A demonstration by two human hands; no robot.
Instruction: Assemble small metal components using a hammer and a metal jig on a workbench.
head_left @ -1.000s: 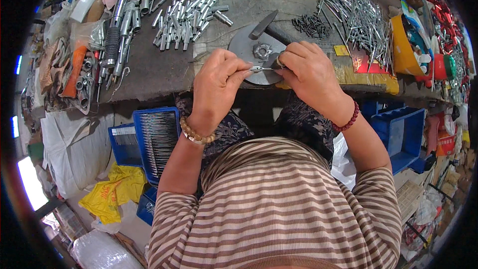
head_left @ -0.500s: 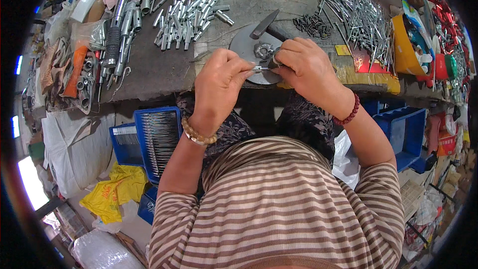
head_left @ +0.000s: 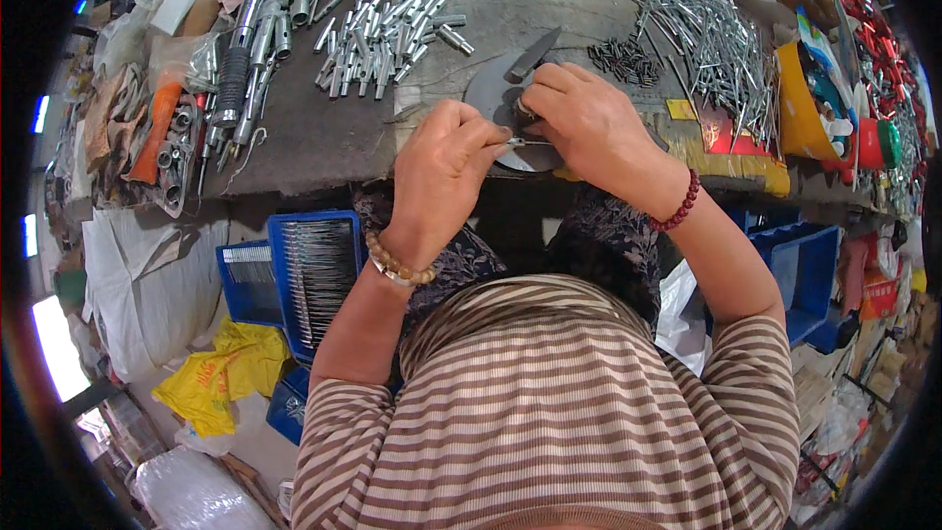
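Both hands meet over a round grey metal disc (head_left: 488,98) at the near edge of a worn workbench (head_left: 324,132). My left hand (head_left: 444,169) pinches one end of a thin metal pin (head_left: 522,142) between thumb and fingertips. My right hand (head_left: 586,120) covers the disc's middle and holds the pin's other end, together with a small part I cannot make out. A beaded bracelet is on each wrist.
Several short silver tubes (head_left: 392,20) lie scattered at the back of the bench, long thin rods (head_left: 711,39) to the right, small dark parts (head_left: 626,61) behind the disc. Hand tools (head_left: 235,59) lie left. Blue trays (head_left: 314,275) of pins sit below left, a blue bin (head_left: 800,270) below right.
Both hands stay together over the disc; the fingers have shifted only slightly around the pin.
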